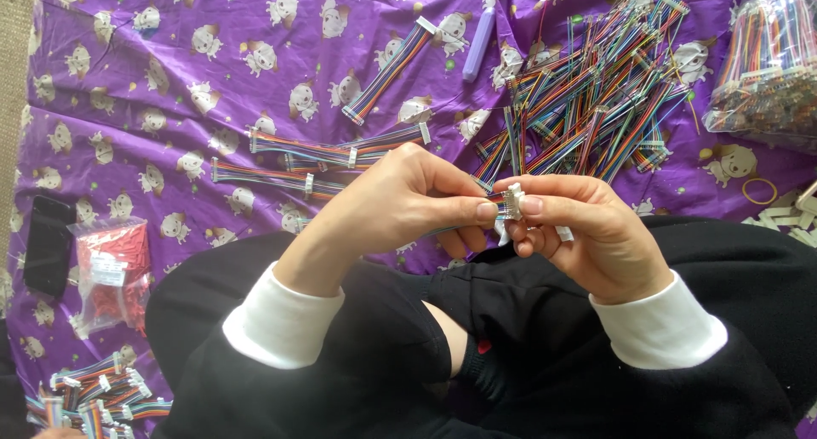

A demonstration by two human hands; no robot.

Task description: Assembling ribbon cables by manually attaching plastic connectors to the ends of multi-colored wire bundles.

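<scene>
Left hand (400, 205), right hand (587, 230) — fingertips meeting at centre, each grip pinched, wrists raised above lap.

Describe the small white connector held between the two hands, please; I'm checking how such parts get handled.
The white connector is a small pale block, plastic by its look, with a ribbed face. It sits pinched between the fingertips of the left hand and the right hand, above the person's lap. Multicoloured wires run from it toward the left hand. Its finer details are too small to tell.

My left hand (400, 202): pinches the ribbon cable's end.
My right hand (587, 226): grips the white connector (512, 202).
Cloth (170, 82): purple, strewn with a wire pile (587, 107).
</scene>
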